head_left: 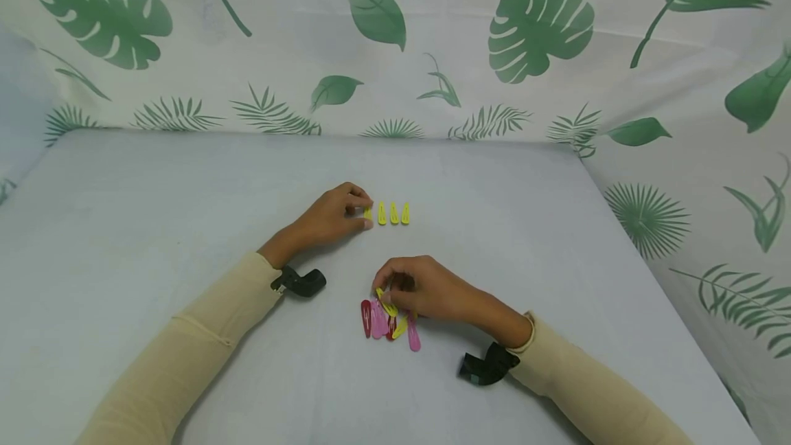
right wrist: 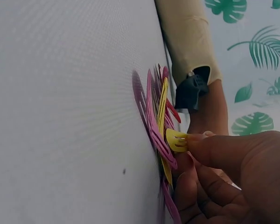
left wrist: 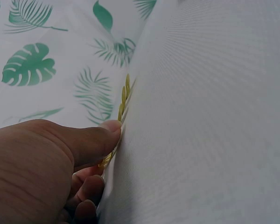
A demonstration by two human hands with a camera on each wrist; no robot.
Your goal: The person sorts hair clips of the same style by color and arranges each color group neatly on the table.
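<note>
Head view: one yellow clip [head_left: 367,213], leftmost in line, pinched by left hand [head_left: 336,215], best aligned with three yellow clips [head_left: 393,214] beside it; further yellow clip [head_left: 390,309], pinched by right hand [head_left: 428,287] over pink clips [head_left: 377,321] and red clips [head_left: 366,319], best lifted straight, lest others be dragged.

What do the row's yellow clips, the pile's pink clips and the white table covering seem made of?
Yellow clips: probably thin metal, smooth even colour coat; slim slotted bodies suggest it, though plastic is possible.
Pink clips: likely the same, similarly thin and slotted.
White table covering: perhaps woven fabric, matte; fine texture shows in the left wrist view.
</note>
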